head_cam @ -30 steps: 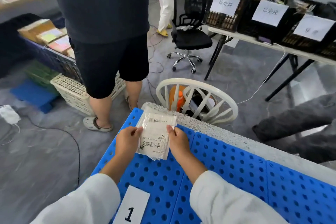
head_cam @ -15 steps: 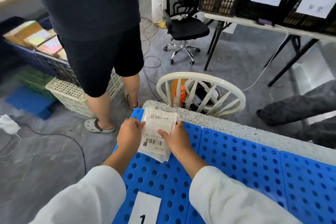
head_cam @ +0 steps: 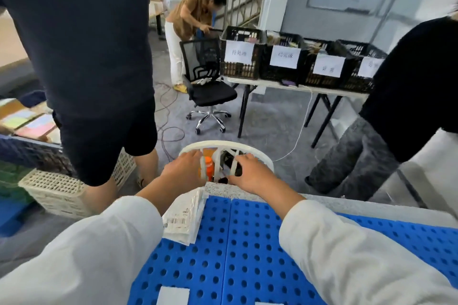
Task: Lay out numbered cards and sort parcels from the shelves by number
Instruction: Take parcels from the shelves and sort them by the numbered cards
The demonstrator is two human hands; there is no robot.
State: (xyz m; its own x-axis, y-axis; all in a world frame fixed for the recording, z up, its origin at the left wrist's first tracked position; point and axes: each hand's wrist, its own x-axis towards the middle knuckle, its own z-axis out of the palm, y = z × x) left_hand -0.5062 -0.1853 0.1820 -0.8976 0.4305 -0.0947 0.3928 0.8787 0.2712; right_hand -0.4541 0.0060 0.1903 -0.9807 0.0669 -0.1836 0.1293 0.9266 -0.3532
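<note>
"Parcels, that small stack of flat white plastic packets with barcode stickers [head_cam: 184,218]: where is it?"

"It lies on the blue plastic surface full of round holes [head_cam: 247,242]. It is at the far left corner, right by the speckled grey stone edge [head_cam: 223,188]."

"Which grip is closer to it?"

"The left grip [head_cam: 184,168]. The stack sits just behind it, toward the person's body, right beside the left forearm in its white sleeve. The right grip [head_cam: 250,172] is a bit farther off, across to the right."

"Which way does the stack point?"

"Its long side runs away from the person and leans a little to the right at the far end."

"Is either grip holding it?"

"No. Both are out past the edge, on the curved white plastic chair back [head_cam: 225,147]. Neither has a parcel. I cannot tell if the fingers bend round the slats or just lie on them."

"So how would the stack get picked up?"

"I think the left grip would need to pull in toward the body and go down."

"Any words to read?"

"The top sticker has a black barcode and tiny print, too small to read. A plain white card [head_cam: 173,296] lies at the near edge, and no number shows on the part in view. Far off, black plastic crates [head_cam: 241,57] carry white paper signs. The first looks like 待处理 and the next like 已完成. The others are too blurry."
</note>
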